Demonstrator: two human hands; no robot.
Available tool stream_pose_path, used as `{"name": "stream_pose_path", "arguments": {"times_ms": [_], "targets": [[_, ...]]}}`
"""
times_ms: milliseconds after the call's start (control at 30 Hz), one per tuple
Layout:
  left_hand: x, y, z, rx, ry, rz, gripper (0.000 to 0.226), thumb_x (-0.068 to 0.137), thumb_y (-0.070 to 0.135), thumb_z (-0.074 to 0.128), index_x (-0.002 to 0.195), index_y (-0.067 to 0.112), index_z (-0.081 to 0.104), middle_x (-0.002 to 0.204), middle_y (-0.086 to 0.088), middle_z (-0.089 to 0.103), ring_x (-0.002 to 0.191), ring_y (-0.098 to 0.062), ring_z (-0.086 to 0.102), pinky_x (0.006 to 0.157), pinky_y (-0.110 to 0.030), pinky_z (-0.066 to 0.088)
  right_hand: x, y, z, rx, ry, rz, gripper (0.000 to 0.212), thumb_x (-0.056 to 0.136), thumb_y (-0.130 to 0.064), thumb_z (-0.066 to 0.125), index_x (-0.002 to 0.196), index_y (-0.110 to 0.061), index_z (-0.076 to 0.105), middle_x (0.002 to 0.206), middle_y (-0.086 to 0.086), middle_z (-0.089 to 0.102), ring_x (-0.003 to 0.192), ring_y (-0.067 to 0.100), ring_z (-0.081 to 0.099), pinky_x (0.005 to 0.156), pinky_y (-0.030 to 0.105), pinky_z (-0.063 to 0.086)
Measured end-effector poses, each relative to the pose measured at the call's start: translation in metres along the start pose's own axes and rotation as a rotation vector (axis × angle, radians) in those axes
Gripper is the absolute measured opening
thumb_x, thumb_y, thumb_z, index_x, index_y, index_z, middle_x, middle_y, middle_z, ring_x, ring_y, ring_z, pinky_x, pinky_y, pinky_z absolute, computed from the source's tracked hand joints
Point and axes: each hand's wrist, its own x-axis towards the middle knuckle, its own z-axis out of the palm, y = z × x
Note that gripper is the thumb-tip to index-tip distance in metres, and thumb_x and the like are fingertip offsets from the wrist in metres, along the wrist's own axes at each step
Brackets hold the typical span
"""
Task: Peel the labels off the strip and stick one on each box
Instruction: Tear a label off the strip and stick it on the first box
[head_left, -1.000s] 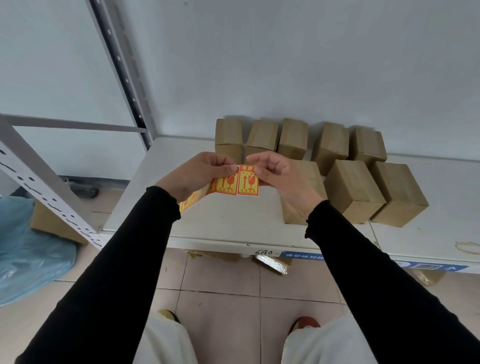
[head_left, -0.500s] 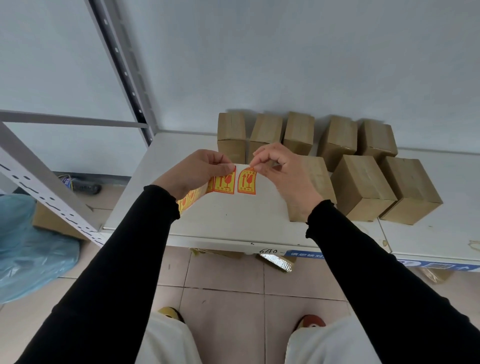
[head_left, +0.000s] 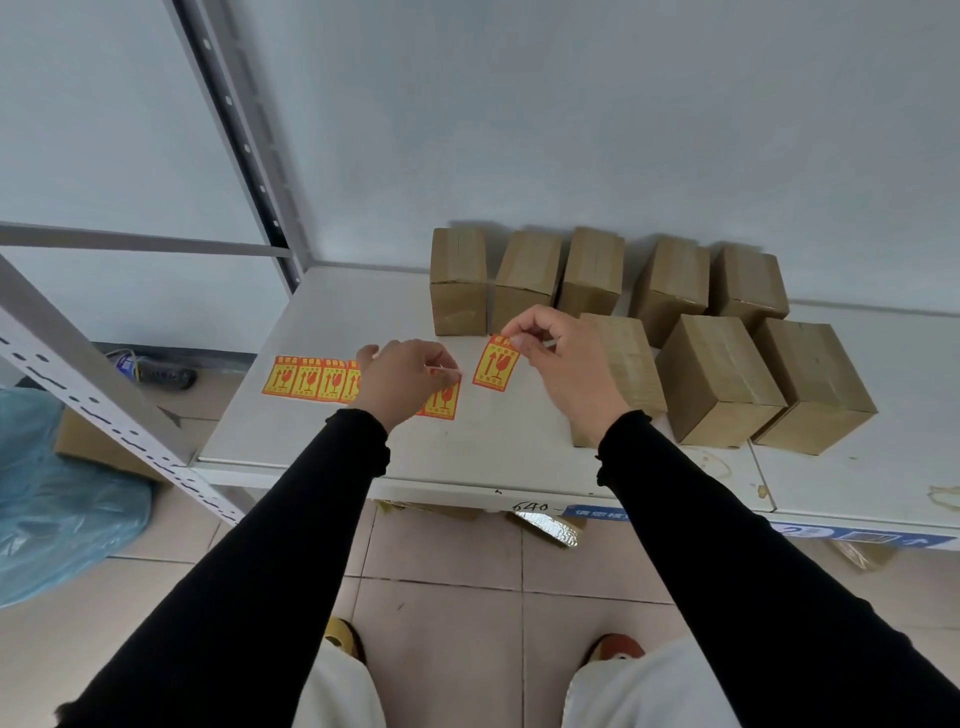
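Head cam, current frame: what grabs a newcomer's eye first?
The bright orange-and-yellow peeled label, pinched at its top edge by the right hand in front of the boxes. Next, the label strip lying on the white shelf, its near end under the left hand. Behind them, eight plain brown cardboard boxes sit in two rows by the wall, with no label visible on any.

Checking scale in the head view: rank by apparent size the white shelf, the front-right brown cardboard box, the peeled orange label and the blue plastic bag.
1. White shelf
2. Blue plastic bag, partly cut off
3. Front-right brown cardboard box
4. Peeled orange label
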Motion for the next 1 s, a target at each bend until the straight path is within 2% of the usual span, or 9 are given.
{"name": "stream_pose_path", "arguments": {"times_ms": [67,133,200,233,300,567,733,833,1000], "targets": [[0.003,-0.002,0.006,0.037,0.101,0.023,0.022,0.092,0.046,0.062,0.111,0.038,0.068,0.119,0.009,0.065,0.122,-0.020,0.052,0.113,-0.054,0.022,0.002,0.002,0.003,-0.019,0.007,0.009,0.016,0.100,-0.016,0.059,0.089,-0.024,0.068,0.087,-0.012,0.069,0.090,0.007,0.066,0.079,0.027,0.055],[0.005,0.005,0.001,-0.140,0.196,0.068,0.024,0.093,0.042,0.062,0.116,0.035,0.067,0.125,0.010,0.064,0.120,-0.016,0.054,0.109,-0.050,0.035,0.005,0.003,0.005,-0.052,0.020,0.017,0.016,0.100,-0.016,0.059,0.089,-0.024,0.068,0.087,-0.012,0.069,0.089,0.005,0.065,0.078,0.022,0.053],[0.003,0.020,-0.010,-0.470,0.220,0.126,0.015,0.095,0.038,0.063,0.104,0.030,0.071,0.107,0.014,0.071,0.101,-0.006,0.061,0.091,-0.033,0.048,0.008,0.003,0.007,-0.076,0.036,0.020,0.016,0.100,-0.016,0.059,0.089,-0.024,0.069,0.087,-0.012,0.069,0.088,0.003,0.065,0.077,0.019,0.052],[0.002,0.027,-0.015,-0.571,0.223,0.148,0.012,0.095,0.035,0.064,0.098,0.028,0.072,0.096,0.014,0.071,0.093,-0.004,0.062,0.083,-0.025,0.048,0.011,0.003,0.007,-0.084,0.042,0.016,0.017,0.099,-0.016,0.059,0.089,-0.024,0.069,0.087,-0.012,0.069,0.087,0.003,0.064,0.076,0.018,0.051],[-0.002,0.036,-0.021,-0.609,0.217,0.174,0.008,0.092,0.034,0.068,0.087,0.028,0.071,0.084,0.013,0.070,0.083,-0.004,0.061,0.073,-0.017,0.045,0.016,0.002,0.007,-0.094,0.043,0.002,0.017,0.099,-0.015,0.059,0.089,-0.024,0.069,0.087,-0.012,0.069,0.086,0.002,0.064,0.074,0.017,0.049],[0.008,0.026,-0.011,-0.560,0.140,0.060,0.015,0.085,0.040,0.074,0.076,0.028,0.073,0.073,0.011,0.070,0.072,-0.011,0.061,0.071,-0.035,0.051,0.048,0.001,0.005,-0.068,0.051,-0.021,0.016,0.099,-0.015,0.058,0.092,-0.022,0.070,0.091,-0.011,0.069,0.090,0.003,0.064,0.077,0.017,0.050],[0.015,0.034,-0.021,-0.746,0.143,0.005,0.014,0.086,0.029,0.076,0.076,0.021,0.074,0.072,0.004,0.072,0.068,-0.009,0.062,0.072,-0.034,0.053,0.067,-0.003,0.005,0.032,0.055,-0.010,0.018,0.097,-0.016,0.063,0.113,-0.022,0.069,0.092,-0.011,0.067,0.089,0.005,0.063,0.082,0.022,0.052],[0.022,0.034,-0.026,-0.803,0.156,-0.008,0.015,0.086,0.030,0.076,0.078,0.018,0.076,0.076,-0.003,0.075,0.073,-0.021,0.066,0.076,-0.038,0.055,0.082,-0.003,0.002,0.074,0.115,0.058,0.010,0.094,-0.022,0.068,0.104,-0.022,0.068,0.092,-0.010,0.068,0.085,0.011,0.064,0.079,0.028,0.056],[0.036,0.034,-0.033,-0.850,0.132,-0.009,0.016,0.089,0.028,0.074,0.084,0.012,0.077,0.078,-0.001,0.075,0.067,0.000,0.063,0.064,-0.010,0.045,0.107,-0.004,0.002,0.064,0.060,0.088,0.014,0.097,-0.025,0.063,0.090,-0.015,0.068,0.083,-0.003,0.068,0.078,0.020,0.063,0.074,0.036,0.055]]}}
